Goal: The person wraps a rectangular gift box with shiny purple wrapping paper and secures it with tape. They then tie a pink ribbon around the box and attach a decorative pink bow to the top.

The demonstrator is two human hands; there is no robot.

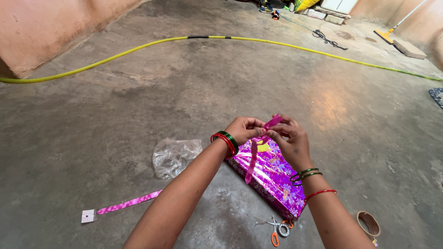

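My left hand (244, 130) and my right hand (290, 138) are raised close together above a flat box wrapped in shiny magenta paper (272, 182) lying on the concrete floor. Both hands pinch a pink ribbon (270, 123) between their fingertips. One tail of that ribbon hangs down over the box to about its middle. Red and green bangles circle both wrists.
A crumpled clear plastic bag (175, 157) lies left of the box. A pink ribbon strip with a white tag (123, 204) lies further left. Orange-handled scissors (276, 229) and a tape roll (368, 223) sit near me. A yellow hose (138, 48) crosses the floor; a broom (392, 28) lies far right.
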